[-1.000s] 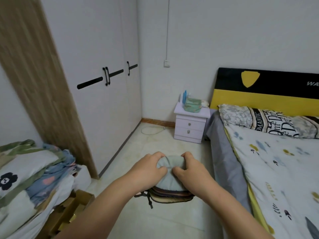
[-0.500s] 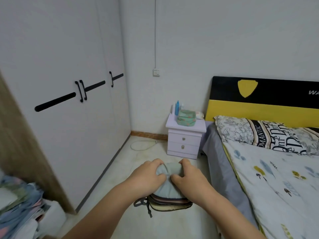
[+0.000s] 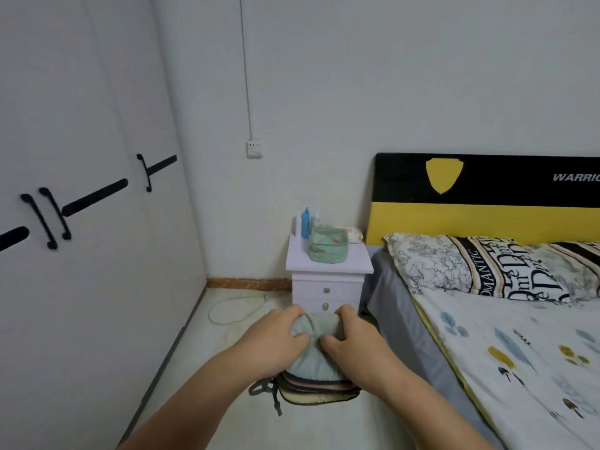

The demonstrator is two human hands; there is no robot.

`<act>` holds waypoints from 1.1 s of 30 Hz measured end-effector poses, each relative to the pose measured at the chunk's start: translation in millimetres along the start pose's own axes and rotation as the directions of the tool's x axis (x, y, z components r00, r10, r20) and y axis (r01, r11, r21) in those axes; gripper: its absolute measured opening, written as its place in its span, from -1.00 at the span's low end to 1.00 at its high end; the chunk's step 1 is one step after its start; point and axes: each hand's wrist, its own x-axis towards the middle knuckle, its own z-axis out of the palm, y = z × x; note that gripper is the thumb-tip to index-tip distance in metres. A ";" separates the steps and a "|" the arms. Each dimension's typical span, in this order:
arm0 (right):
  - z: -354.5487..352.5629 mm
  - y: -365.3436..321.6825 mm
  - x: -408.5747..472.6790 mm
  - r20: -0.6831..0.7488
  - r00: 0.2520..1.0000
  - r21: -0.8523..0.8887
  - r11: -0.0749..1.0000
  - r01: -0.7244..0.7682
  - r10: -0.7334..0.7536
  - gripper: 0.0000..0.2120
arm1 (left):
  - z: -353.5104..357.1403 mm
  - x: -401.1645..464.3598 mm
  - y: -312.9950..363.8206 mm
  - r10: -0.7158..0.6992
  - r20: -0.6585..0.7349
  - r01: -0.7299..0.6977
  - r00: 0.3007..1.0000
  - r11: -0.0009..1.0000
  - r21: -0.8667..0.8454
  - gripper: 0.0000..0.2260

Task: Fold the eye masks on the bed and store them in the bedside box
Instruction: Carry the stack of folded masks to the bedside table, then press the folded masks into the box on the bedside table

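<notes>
I hold a stack of folded eye masks (image 3: 313, 365) in front of me above the floor, pale grey-green on top with pink and cream layers and a dangling grey strap below. My left hand (image 3: 276, 339) grips its left side and my right hand (image 3: 354, 342) grips its right side, thumbs pressed on top. Ahead, a green fabric box (image 3: 328, 245) stands open on the lilac bedside cabinet (image 3: 328, 284). The bed (image 3: 519, 352) with a patterned sheet lies to my right.
White wardrobe doors (image 3: 91, 254) with black handles line the left. A white cable (image 3: 233, 306) loops on the floor by the cabinet. Bottles (image 3: 305, 222) and a tissue pack (image 3: 354, 235) stand beside the box. A pillow (image 3: 480, 267) rests under the black-and-yellow headboard (image 3: 487, 203).
I have moved forward along the bed toward the bedside cabinet, which looks nearer. The clothes pile at the left has left the view. Both hands keep the same grip on the stack.
</notes>
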 end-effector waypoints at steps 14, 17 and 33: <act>-46.3 47.0 230.0 0.007 0.998 -0.021 0.998 -0.058 0.058 -0.79 | -12.4 247.4 -3.9 0.045 0.030 -0.045 0.999 0.999 -0.012 -0.71; -61.7 61.0 278.0 0.027 0.998 -0.014 0.998 -0.053 0.054 -0.83 | -13.8 299.6 2.0 0.032 0.040 -0.032 0.999 0.999 -0.001 -0.70; -78.4 98.4 536.1 -0.035 0.993 0.014 0.994 -0.108 0.109 -0.86 | -44.8 564.6 -32.9 0.066 0.099 -0.068 0.993 0.997 0.021 -0.68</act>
